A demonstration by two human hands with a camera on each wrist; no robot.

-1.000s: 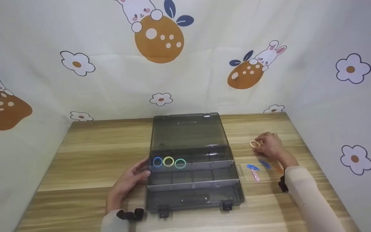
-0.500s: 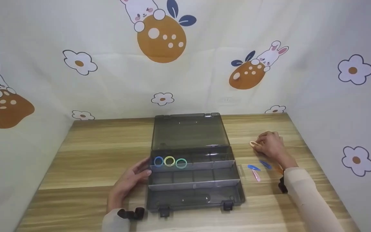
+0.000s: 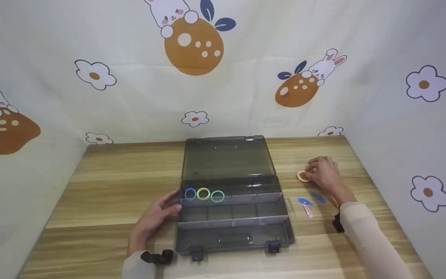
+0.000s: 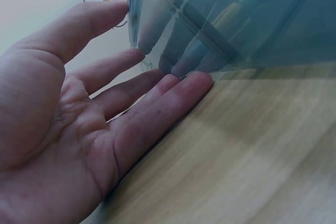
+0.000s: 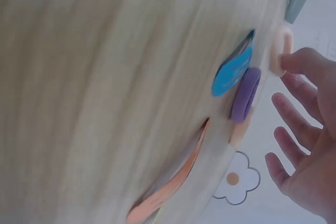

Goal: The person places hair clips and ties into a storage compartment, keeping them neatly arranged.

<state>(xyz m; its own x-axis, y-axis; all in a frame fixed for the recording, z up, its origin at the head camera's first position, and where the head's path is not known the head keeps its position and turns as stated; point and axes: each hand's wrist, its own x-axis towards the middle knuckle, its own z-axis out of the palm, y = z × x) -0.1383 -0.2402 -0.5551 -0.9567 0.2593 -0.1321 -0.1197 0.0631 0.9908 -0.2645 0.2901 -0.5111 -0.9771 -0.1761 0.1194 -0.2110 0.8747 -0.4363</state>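
Peach hair tie (image 3: 303, 176) sits right of centre in the head view, on the counter (image 3: 110, 182), with the right hand (image 3: 323, 173) over it and its fingertips touching the ring; the grip looks loose, fingers relaxed rather than pinched, and in the right wrist view the fingers (image 5: 302, 61) are spread with one tip against the peach ring (image 5: 280, 51). Just below that hand in the head view lie two blue hair clips (image 3: 305, 201), a pink clip (image 3: 307, 211) and an orange clip (image 3: 334, 201). The right wrist view also shows a purple hair tie (image 5: 244, 94) beside a blue clip. At centre stands the open grey organiser box (image 3: 230, 232), lid tipped back. Its upper row holds a blue tie (image 3: 190, 193), a yellow tie (image 3: 203, 193) and a green tie (image 3: 217, 196) side by side. The left hand (image 3: 154, 221) rests flat on the counter at lower centre, fingers straight and touching the box's left wall (image 4: 173, 30).
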